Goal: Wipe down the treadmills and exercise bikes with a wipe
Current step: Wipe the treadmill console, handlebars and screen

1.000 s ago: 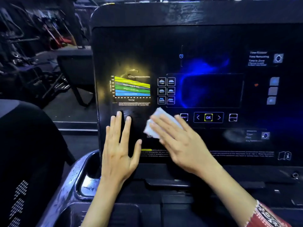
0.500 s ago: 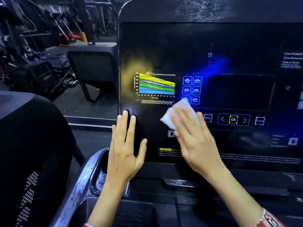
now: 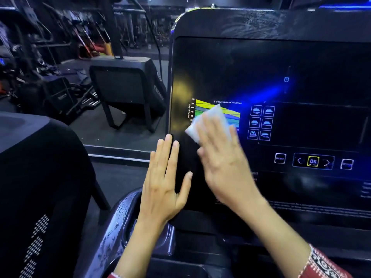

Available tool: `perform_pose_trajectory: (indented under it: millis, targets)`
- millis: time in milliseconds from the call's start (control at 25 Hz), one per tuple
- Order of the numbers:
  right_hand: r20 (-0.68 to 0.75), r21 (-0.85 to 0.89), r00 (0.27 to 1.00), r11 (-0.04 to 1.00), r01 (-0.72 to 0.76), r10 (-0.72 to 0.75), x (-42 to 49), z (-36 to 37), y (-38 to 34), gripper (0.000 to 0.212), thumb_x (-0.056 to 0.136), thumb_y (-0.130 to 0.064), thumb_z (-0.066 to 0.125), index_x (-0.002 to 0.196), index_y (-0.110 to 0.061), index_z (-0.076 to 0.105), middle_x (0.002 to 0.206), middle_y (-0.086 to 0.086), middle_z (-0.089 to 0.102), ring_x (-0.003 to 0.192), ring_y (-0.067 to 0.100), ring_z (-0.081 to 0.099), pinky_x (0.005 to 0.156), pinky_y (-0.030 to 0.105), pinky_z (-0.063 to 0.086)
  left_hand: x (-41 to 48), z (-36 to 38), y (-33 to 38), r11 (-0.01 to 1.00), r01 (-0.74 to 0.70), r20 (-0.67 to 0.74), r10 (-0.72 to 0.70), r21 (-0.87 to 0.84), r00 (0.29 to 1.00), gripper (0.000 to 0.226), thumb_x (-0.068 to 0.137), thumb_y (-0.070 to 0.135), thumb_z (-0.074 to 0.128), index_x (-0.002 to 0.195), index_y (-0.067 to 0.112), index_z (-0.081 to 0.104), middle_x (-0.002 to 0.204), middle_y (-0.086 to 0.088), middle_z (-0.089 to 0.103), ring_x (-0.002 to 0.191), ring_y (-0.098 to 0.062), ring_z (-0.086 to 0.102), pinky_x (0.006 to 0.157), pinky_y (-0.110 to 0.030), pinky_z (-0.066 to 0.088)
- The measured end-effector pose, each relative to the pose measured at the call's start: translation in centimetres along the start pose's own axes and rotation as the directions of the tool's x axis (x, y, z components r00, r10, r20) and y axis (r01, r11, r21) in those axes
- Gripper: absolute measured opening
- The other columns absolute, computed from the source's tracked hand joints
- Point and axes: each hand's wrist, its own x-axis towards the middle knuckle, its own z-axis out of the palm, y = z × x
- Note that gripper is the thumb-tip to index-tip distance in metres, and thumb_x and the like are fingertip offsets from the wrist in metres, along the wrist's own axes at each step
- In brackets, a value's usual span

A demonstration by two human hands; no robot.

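Note:
A black treadmill console panel (image 3: 261,63) fills the right of the view, with a coloured heart-rate chart, blue program icons and a lit OK button (image 3: 313,161). My right hand (image 3: 224,163) presses a white wipe (image 3: 208,121) flat against the panel, over the lower part of the chart; its fingers are straight and blurred by motion. My left hand (image 3: 164,183) lies flat with spread fingers on the panel's lower left edge. Smear marks show on the top of the panel.
A wet grey cup-holder tray (image 3: 120,223) sits below my left hand. The dark console of a neighbouring machine (image 3: 30,177) stands at the lower left. Another black machine (image 3: 124,85) and stacked gym gear lie on the dark floor behind.
My right hand has slid the wipe up and to the left, from beside the RESET button onto the heart-rate chart. My left hand has stayed flat on the panel's edge. The camera has turned left.

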Motion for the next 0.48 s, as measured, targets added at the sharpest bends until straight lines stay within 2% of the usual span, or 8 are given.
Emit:
perform_pose_trajectory:
  millis: [80,120,200,240,280,320,440,480]
  targets:
    - [0.061,-0.011,0.982,0.984,0.18,-0.179,1.4,0.5,-0.5,0.052,0.092,-0.011,0.037,0.144,-0.008,0.041,0.152,0.007,0.036,0.143,0.022,0.028,0.117,0.04,0.012,0.9,0.1,-0.2,1.0,-0.014,-0.013,0.014,-0.027,1.0,0.063,0.091,0.027,0.049,0.142,-0.002,0.029,0.153,-0.013,0.024,0.145,-0.025,0.017,0.119,-0.035,0.013]
    - [0.05,-0.037,0.984,0.984,0.173,-0.171,2.9,0.4,0.3,0.054,0.091,-0.01,0.036,0.145,-0.009,0.041,0.152,0.007,0.036,0.142,0.022,0.029,0.117,0.04,0.011,1.4,0.1,-0.2,0.999,-0.016,-0.018,0.015,-0.032,1.0,0.062,0.091,0.027,0.049,0.142,-0.002,0.029,0.153,-0.014,0.024,0.145,-0.025,0.017,0.119,-0.035,0.013]
    - [-0.041,-0.09,0.998,0.994,-0.057,0.053,5.4,-0.8,2.4,0.055,0.092,-0.004,0.038,0.148,-0.009,0.035,0.155,0.008,0.031,0.144,0.023,0.023,0.117,0.044,0.008,2.5,0.2,-0.1,0.999,-0.027,-0.028,0.026,-0.032,0.999,0.061,0.092,0.027,0.049,0.142,-0.002,0.03,0.152,-0.016,0.025,0.144,-0.026,0.018,0.119,-0.035,0.012]
    - [-0.098,-0.069,0.976,0.978,-0.199,0.192,5.6,-1.3,3.2,0.055,0.095,-0.003,0.038,0.149,-0.008,0.03,0.156,0.008,0.027,0.146,0.023,0.019,0.117,0.045,0.007,3.0,0.3,0.1,0.999,-0.034,-0.03,0.033,-0.032,0.999,0.061,0.092,0.027,0.049,0.142,-0.002,0.031,0.152,-0.016,0.025,0.144,-0.027,0.018,0.119,-0.034,0.011]
    - [-0.136,-0.048,0.952,0.958,-0.284,0.276,5.0,-1.6,3.3,0.053,0.098,-0.006,0.037,0.15,-0.007,0.028,0.157,0.009,0.025,0.146,0.024,0.016,0.118,0.044,0.006,3.4,0.4,0.2,0.999,-0.042,-0.03,0.041,-0.03,0.999,0.061,0.092,0.027,0.049,0.142,-0.002,0.031,0.153,-0.017,0.025,0.144,-0.027,0.017,0.119,-0.034,0.011]
    - [-0.138,-0.032,0.948,0.956,-0.293,0.286,3.9,-1.4,2.8,0.051,0.1,-0.009,0.036,0.15,-0.006,0.027,0.157,0.01,0.024,0.146,0.023,0.016,0.118,0.043,0.005,3.8,0.6,0.4,0.998,-0.05,-0.03,0.049,-0.028,0.998,0.061,0.092,0.027,0.049,0.142,-0.003,0.031,0.153,-0.017,0.024,0.145,-0.027,0.017,0.119,-0.034,0.01]
    - [-0.016,-0.051,0.999,0.998,0.029,-0.03,0.0,-0.7,2.0,0.05,0.097,-0.013,0.037,0.146,-0.007,0.035,0.153,0.009,0.032,0.144,0.021,0.024,0.118,0.043,0.013,4.3,0.9,0.9,0.998,-0.06,-0.035,0.059,-0.026,0.998,0.061,0.093,0.028,0.047,0.143,-0.003,0.032,0.152,-0.018,0.024,0.145,-0.026,0.015,0.119,-0.035,0.009]
    - [-0.002,-0.088,0.998,0.994,0.064,-0.064,-0.5,-1.1,3.1,0.05,0.096,-0.011,0.038,0.146,-0.008,0.035,0.153,0.008,0.034,0.143,0.021,0.026,0.117,0.044,0.015,4.4,1.0,1.0,0.998,-0.056,-0.037,0.055,-0.02,0.998,0.06,0.092,0.028,0.047,0.143,-0.002,0.033,0.152,-0.018,0.024,0.145,-0.025,0.015,0.119,-0.034,0.008]
